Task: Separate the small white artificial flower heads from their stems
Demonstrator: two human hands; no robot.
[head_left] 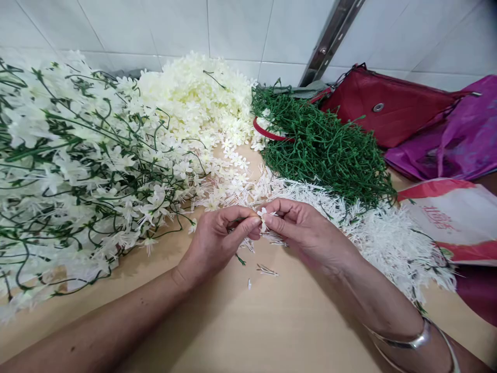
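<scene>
A small white flower [263,219] is pinched between both hands over the table. My left hand [223,233] grips its left side with thumb and index finger, and a green stem tip [240,260] pokes out below that hand. On the flower's right side are the closed thumb and fingertips of my right hand [298,223]. Behind the hands lie loose white blossoms [229,194] and thin white stamens. A few stamen pieces [267,270] rest on the table just in front.
Assembled white flowers on green stems [97,171] cover the left. Cream blossoms [198,98] are heaped at the back, beside green stems [322,145]. White stamens [399,243] lie right. A red bag [392,103], purple bag [462,134] and printed bag [458,217] sit at the right of the table [248,331].
</scene>
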